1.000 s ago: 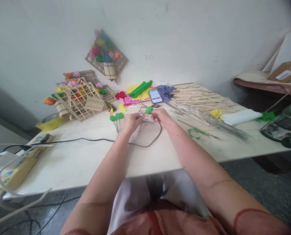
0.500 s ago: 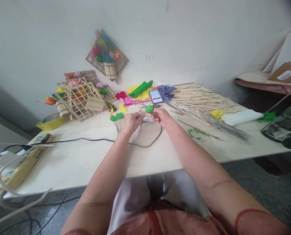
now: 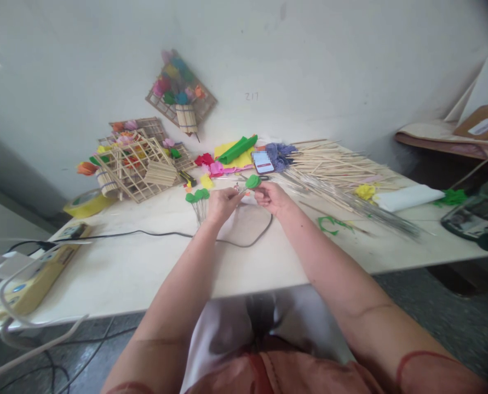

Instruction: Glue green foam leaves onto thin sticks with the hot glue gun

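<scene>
Between my two hands is a green paper flower (image 3: pixel 252 181) on a thin wire stem. My left hand (image 3: pixel 224 204) is closed, pinching the stem below the bloom. At the flower's right edge, the thumb and fingers of my right hand (image 3: pixel 271 197) are closed on it. Several finished-looking green flowers (image 3: pixel 197 195) on wire stems lie just left of my left hand. Beneath my hands a black cable (image 3: pixel 244 245) loops across the white table (image 3: pixel 260 268). A small orange bit shows under the flower.
Bamboo lattice panels (image 3: pixel 135 169) with paper flowers lean at the left, near yellow tape (image 3: pixel 88 204) and a power strip (image 3: pixel 42 273). Behind are crepe paper (image 3: pixel 237 150) and a phone (image 3: pixel 263 162). Bamboo sticks (image 3: pixel 329 164), wires (image 3: pixel 375 210) and a jar (image 3: pixel 474 213) are on the right.
The whole view has shifted very slightly. Both hands keep nearly the same grip on the green flower, and nothing on the table has visibly moved.
</scene>
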The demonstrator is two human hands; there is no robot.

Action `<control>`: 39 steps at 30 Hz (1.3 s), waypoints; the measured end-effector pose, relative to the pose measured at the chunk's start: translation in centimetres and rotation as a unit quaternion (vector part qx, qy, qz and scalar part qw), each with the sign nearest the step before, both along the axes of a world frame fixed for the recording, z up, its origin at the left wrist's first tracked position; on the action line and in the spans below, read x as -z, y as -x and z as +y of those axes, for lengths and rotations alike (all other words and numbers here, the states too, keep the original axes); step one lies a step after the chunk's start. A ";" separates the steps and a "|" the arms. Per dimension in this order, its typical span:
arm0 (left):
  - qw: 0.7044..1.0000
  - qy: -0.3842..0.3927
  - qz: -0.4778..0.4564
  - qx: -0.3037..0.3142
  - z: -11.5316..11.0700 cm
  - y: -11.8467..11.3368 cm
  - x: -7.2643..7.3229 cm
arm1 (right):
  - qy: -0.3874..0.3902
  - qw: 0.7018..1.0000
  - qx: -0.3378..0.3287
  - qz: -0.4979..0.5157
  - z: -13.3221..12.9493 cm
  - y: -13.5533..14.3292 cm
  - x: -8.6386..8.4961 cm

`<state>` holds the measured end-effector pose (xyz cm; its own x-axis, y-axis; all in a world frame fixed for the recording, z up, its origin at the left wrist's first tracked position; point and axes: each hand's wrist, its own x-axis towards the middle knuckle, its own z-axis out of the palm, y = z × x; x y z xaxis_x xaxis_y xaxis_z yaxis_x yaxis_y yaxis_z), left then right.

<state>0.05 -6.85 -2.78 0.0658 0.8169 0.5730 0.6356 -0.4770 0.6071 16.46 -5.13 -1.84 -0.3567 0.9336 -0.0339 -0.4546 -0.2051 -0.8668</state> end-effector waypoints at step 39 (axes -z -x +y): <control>0.998 0.031 0.047 0.007 -0.5 -0.8 -0.2 | 0.123 0.988 -0.041 0.081 0.1 -0.1 -0.2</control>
<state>0.82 -7.37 -2.62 0.1295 0.8489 0.5124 0.6845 -0.4504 0.5732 16.51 -5.02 -1.66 -0.4494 0.8723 -0.1928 -0.5564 -0.4422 -0.7035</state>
